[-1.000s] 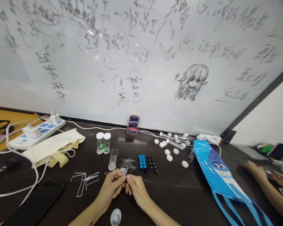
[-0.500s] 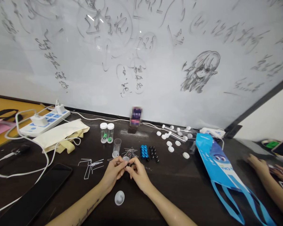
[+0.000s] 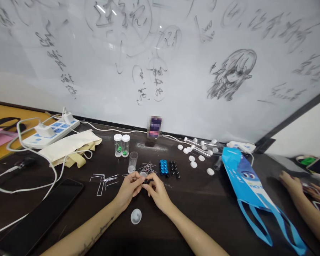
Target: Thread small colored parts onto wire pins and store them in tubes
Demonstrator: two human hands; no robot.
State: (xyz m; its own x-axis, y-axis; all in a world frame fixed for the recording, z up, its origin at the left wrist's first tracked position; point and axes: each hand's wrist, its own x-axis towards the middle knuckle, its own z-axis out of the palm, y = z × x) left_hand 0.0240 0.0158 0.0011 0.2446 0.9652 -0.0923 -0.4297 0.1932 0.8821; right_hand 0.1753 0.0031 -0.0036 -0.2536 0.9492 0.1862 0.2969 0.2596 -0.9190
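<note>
Close together above the table, my left hand (image 3: 130,186) and my right hand (image 3: 157,190) both have their fingers closed in a pinch. Between the fingertips shows a small black piece (image 3: 146,181); its exact kind is too small to tell. Just behind the fingers a round translucent cap (image 3: 143,174) is partly visible, and whether a hand touches it I cannot tell. An open clear tube (image 3: 132,161) stands behind my left hand. Several thin bent metal pieces (image 3: 148,168) lie in a pile beyond my fingertips. Nearer me rests a round translucent lid (image 3: 136,216).
Blue balls (image 3: 163,167) and black balls (image 3: 174,169) sit in rows. Capped tubes (image 3: 125,145) hold green pieces. White caps (image 3: 193,164) lie scattered right. A blue bag (image 3: 236,174), a black phone (image 3: 46,213) and a power strip (image 3: 57,133) flank the area. Another person's hand (image 3: 292,183) is far right.
The view has tipped slightly downward. My hands stay together in nearly the same place, and the black piece between the fingertips shows more clearly now.
</note>
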